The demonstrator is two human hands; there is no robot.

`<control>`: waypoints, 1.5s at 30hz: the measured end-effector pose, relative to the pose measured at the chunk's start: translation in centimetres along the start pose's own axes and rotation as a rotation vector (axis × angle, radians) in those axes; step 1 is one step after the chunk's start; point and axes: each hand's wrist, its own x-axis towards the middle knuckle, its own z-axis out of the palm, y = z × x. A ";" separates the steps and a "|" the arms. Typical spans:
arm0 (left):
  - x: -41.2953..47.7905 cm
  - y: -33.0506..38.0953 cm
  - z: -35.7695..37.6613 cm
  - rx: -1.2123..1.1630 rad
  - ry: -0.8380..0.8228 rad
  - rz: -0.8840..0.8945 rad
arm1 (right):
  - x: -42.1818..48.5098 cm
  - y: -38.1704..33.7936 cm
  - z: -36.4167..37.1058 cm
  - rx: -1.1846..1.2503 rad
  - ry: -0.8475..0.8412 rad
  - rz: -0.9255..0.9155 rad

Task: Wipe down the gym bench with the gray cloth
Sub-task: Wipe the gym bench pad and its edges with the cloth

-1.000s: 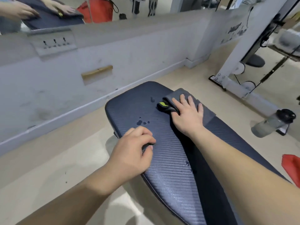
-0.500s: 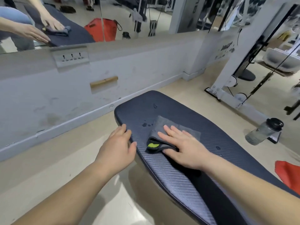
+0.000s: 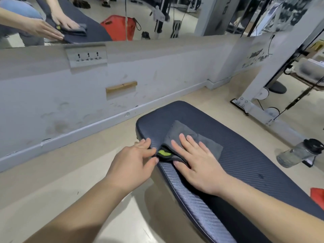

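**Gray cloth flat on bench pad, right hand on top**

Gray cloth [image 3: 192,141] lies folded near the pad's left edge, by the far end of the gym bench [image 3: 245,155]. Right hand [image 3: 196,163] presses it palm-down, fingers spread, not gripping. Left hand [image 3: 133,162] rests open on the pad's left edge, fingertips just beside the cloth's green tag [image 3: 163,153], holding nothing. Water bottle [image 3: 298,153] lies on the floor, right of the bench.
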 end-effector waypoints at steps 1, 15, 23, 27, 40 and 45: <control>0.1 -0.1 0.0 -0.010 0.007 -0.006 | 0.2 0.5 -0.4 -0.005 -0.026 -0.016; 0.2 -0.6 -0.5 -0.160 0.151 -0.037 | 4.5 -3.5 0.3 -0.013 0.092 -0.040; 0.5 -1.3 0.6 -0.094 0.181 -0.059 | 10.2 0.8 -1.8 0.005 0.018 0.142; 0.4 -1.5 0.7 -0.078 0.138 -0.068 | 13.0 -1.4 -1.1 0.020 0.087 0.291; 1.0 -1.1 0.8 -0.145 0.231 -0.051 | 12.1 2.6 -2.0 0.005 0.033 0.218; 1.2 -1.2 0.5 -0.117 0.243 -0.068 | 9.5 -1.7 -0.6 -0.016 0.108 0.117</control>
